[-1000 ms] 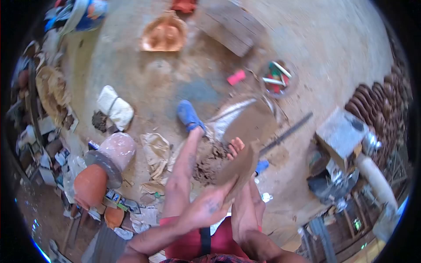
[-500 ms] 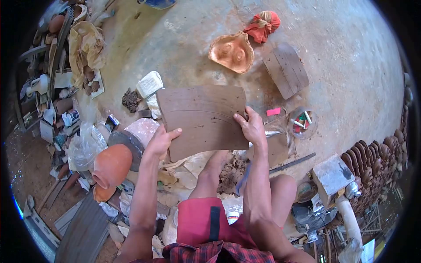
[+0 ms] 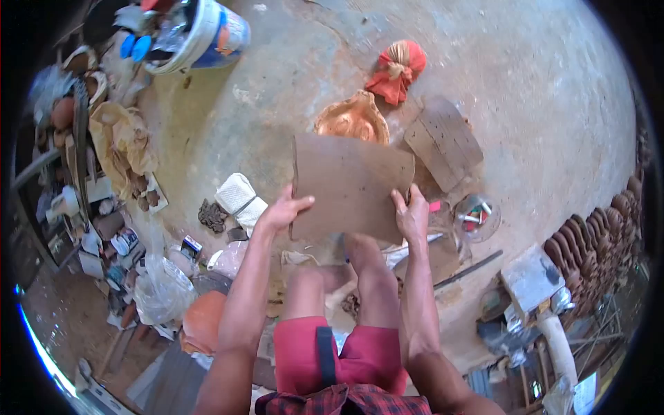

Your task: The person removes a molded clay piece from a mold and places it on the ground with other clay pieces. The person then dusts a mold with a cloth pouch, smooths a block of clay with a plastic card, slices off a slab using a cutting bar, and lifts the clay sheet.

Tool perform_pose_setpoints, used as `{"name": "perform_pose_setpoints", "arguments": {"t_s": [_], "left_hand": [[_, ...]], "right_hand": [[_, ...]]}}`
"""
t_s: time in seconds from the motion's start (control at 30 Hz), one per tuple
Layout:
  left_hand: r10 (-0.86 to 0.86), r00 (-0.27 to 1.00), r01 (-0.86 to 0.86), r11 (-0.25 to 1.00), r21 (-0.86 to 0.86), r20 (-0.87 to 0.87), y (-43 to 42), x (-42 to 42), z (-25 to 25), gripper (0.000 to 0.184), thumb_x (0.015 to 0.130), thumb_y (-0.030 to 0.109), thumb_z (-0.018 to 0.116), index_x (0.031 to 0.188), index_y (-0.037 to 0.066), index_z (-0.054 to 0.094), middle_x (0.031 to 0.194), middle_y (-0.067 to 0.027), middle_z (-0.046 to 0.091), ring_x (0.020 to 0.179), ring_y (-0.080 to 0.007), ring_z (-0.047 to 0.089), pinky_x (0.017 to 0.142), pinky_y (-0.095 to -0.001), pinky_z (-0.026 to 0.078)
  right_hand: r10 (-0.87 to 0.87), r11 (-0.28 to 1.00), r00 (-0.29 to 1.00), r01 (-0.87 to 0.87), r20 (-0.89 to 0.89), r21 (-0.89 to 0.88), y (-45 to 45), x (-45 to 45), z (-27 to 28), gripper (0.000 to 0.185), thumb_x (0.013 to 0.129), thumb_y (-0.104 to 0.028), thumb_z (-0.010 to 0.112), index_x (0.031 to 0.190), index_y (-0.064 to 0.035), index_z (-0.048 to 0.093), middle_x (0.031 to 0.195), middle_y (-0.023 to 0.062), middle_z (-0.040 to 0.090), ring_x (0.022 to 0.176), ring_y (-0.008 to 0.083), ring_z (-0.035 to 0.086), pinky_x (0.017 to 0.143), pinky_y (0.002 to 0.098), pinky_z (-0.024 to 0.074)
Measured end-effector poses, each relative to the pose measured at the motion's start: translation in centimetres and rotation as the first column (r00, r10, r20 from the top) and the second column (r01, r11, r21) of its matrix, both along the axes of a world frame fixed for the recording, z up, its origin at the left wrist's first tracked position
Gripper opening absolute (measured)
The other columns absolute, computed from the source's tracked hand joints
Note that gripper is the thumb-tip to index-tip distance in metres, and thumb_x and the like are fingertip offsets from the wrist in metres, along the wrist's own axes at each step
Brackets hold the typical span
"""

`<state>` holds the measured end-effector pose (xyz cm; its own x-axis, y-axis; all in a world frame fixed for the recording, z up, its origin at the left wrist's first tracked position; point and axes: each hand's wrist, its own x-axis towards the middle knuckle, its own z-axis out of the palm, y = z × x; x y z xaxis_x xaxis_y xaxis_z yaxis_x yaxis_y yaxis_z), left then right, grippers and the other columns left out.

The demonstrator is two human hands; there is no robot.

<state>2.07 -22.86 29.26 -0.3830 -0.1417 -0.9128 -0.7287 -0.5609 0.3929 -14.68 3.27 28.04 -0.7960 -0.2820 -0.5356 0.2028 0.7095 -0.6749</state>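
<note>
A flat brown clay slab point(image 3: 353, 183) is held up in front of me, above my knees. My left hand point(image 3: 282, 211) grips its left edge, thumb on the face and the other fingers behind. On the right edge, my right hand point(image 3: 411, 213) pinches the slab in the same way. Just beyond the slab lies an orange-brown mould point(image 3: 353, 119) with a wavy rim, partly covered by it. Another flat brown piece point(image 3: 446, 146) rests on the floor to the right of the mould. Behind them sits a red cloth bundle point(image 3: 398, 69) with a tan knot.
A white and blue bucket point(image 3: 207, 41) stands at the upper left. A clear bowl point(image 3: 477, 218) of small tools and a dark bar point(image 3: 468, 268) are at the right. Orange pots point(image 3: 204, 321) and clutter line the left; stacked brown pieces point(image 3: 588, 242) line the right.
The slab has moved forward and right in both hands, now partly over the mould. My knees have come together, and the bucket has come into view.
</note>
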Motion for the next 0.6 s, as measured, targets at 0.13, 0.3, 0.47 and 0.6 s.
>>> {"name": "perform_pose_setpoints", "arguments": {"t_s": [0.13,0.3,0.47,0.6], "left_hand": [[-0.100,0.992,0.100,0.995,0.003,-0.071,-1.7,-3.0,-9.0,0.066,0.094,0.010,0.076,0.149,-0.007,0.043,0.138,-0.0201,0.062,0.126,-0.0270,0.061,0.106,-0.0409,0.052],[-0.135,0.980,0.132,0.991,-0.034,-0.143,-3.3,-6.0,-18.2,0.055,0.095,0.006,0.071,0.144,-0.004,0.051,0.135,-0.0151,0.066,0.119,-0.0230,0.064,0.103,-0.0378,0.052],[-0.173,0.972,0.176,0.984,0.007,-0.162,-5.4,-9.2,-25.0,0.059,0.093,0.001,0.070,0.148,-0.001,0.049,0.136,-0.0135,0.066,0.121,-0.0223,0.063,0.106,-0.0388,0.051],[-0.290,0.922,0.286,0.957,-0.057,-0.257,-7.0,-8.0,-33.0,0.060,0.095,0.004,0.072,0.149,0.002,0.046,0.142,-0.0159,0.061,0.122,-0.0254,0.064,0.102,-0.0435,0.056]], "right_hand": [[-0.143,0.984,0.989,0.137,0.048,0.111,-2.2,-1.1,-4.7,0.026,0.098,-0.020,0.072,0.096,0.0023,0.059,0.074,0.0212,0.062,0.065,0.0332,0.061,0.067,0.0436,0.0497],[-0.185,0.976,0.982,0.187,-0.032,0.112,-3.8,-2.3,-14.0,0.027,0.098,-0.020,0.071,0.095,0.0024,0.057,0.072,0.0218,0.062,0.065,0.0359,0.061,0.066,0.0451,0.0490],[-0.139,0.945,0.990,0.139,-0.021,0.295,-6.2,-4.3,-20.2,0.026,0.097,-0.021,0.071,0.100,0.0013,0.059,0.078,0.0262,0.066,0.074,0.0441,0.065,0.070,0.0479,0.0501],[-0.162,0.949,0.981,0.183,-0.103,0.258,-7.8,-4.3,-23.5,0.026,0.097,-0.021,0.071,0.109,0.0009,0.062,0.086,0.0293,0.068,0.083,0.0485,0.068,0.075,0.0486,0.0519]]}}
